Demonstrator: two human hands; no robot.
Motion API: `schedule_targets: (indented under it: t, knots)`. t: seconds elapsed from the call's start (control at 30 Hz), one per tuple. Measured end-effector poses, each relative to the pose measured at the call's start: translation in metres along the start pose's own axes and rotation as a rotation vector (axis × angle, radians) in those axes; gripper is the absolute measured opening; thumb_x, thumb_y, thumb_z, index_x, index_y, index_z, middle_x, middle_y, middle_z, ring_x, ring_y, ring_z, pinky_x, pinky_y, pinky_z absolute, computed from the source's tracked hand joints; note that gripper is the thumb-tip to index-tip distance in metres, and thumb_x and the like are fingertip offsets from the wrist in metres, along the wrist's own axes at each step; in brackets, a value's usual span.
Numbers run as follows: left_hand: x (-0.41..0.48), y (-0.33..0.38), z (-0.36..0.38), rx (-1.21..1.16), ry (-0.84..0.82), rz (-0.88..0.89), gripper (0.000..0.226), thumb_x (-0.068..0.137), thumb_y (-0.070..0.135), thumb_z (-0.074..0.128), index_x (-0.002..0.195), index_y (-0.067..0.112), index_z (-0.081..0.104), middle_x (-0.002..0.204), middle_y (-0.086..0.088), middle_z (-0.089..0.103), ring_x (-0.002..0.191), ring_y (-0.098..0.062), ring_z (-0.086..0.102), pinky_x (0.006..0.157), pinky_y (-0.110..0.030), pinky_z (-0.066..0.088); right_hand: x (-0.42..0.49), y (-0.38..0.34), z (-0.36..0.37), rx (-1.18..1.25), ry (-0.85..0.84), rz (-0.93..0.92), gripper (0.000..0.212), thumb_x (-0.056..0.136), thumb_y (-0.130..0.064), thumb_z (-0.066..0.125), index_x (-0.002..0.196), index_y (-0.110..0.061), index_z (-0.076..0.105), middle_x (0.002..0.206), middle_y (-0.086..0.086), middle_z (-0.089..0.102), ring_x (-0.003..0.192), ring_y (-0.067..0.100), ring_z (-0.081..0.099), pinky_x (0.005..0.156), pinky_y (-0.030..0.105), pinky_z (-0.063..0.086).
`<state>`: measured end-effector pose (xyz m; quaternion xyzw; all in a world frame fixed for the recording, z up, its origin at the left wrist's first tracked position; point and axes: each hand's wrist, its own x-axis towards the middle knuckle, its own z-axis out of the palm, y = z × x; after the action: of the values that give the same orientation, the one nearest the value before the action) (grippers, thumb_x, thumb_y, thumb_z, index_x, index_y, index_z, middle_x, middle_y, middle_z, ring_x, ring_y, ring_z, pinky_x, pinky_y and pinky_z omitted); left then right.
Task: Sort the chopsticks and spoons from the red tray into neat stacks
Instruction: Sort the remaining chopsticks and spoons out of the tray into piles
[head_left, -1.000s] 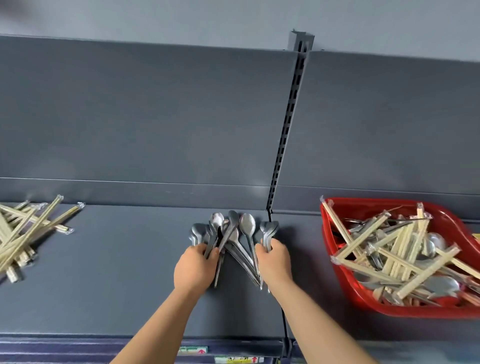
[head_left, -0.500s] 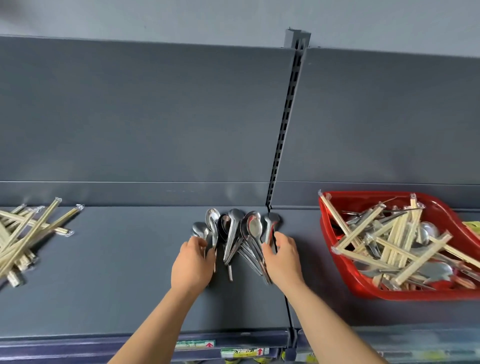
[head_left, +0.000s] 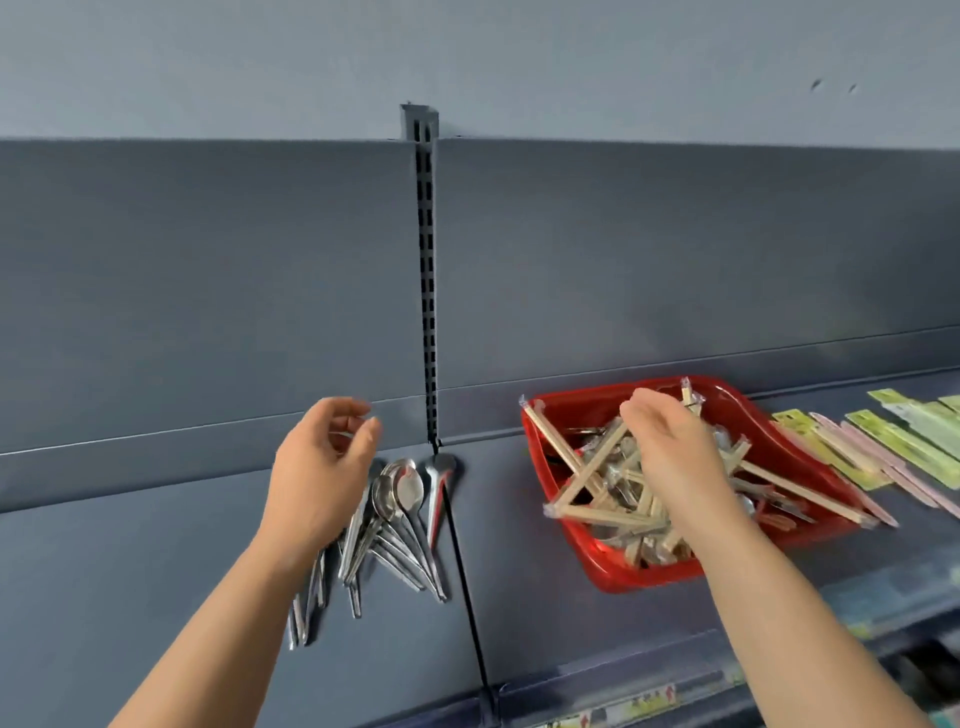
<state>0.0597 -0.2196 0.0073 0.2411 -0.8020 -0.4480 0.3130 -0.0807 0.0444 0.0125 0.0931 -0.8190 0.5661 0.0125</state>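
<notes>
Left hand (head_left: 317, 467), loose and empty, hangs over spoons (head_left: 405, 493); right hand (head_left: 672, 452), fingers relaxed, partly hides chopsticks (head_left: 558, 447) in red tray (head_left: 597, 569) near pastel packets (head_left: 904, 441), far right.

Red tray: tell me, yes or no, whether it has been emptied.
No, the red tray holds a crossed heap of wrapped chopsticks.

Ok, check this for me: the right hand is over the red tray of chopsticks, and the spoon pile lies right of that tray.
Wrong on one point: the head view shows the spoon pile lying left of the red tray, partly hidden by the left hand. The right hand is over the tray's chopsticks, as stated.
</notes>
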Motion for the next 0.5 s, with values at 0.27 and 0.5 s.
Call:
schedule_targets:
  t: [0.27,0.5]
  knots:
    - [0.003,0.046,0.128,0.073,-0.325,0.149,0.008,0.089,0.02,0.065,0.096,0.023,0.063,0.076,0.011,0.063,0.067,-0.002,0.056,0.061,-0.009,0.038,0.047,0.071,-0.101,-0.293,0.019,0.078,0.036,0.092,-0.024,0.062,0.125,-0.011,0.062,0.126,0.003,0.063,0.11,0.014,0.056,0.093,0.027,0.039]
    - [-0.005,0.056,0.211,0.544,-0.719,0.157,0.032,0.078,0.04,0.073,0.104,0.022,0.067,0.093,0.005,0.07,0.084,-0.017,0.064,0.077,-0.033,0.052,0.081,0.127,-0.139,-0.533,-0.403,0.056,0.028,0.089,-0.012,0.064,0.114,-0.023,0.068,0.126,-0.01,0.056,0.105,0.008,0.059,0.09,0.023,0.046]
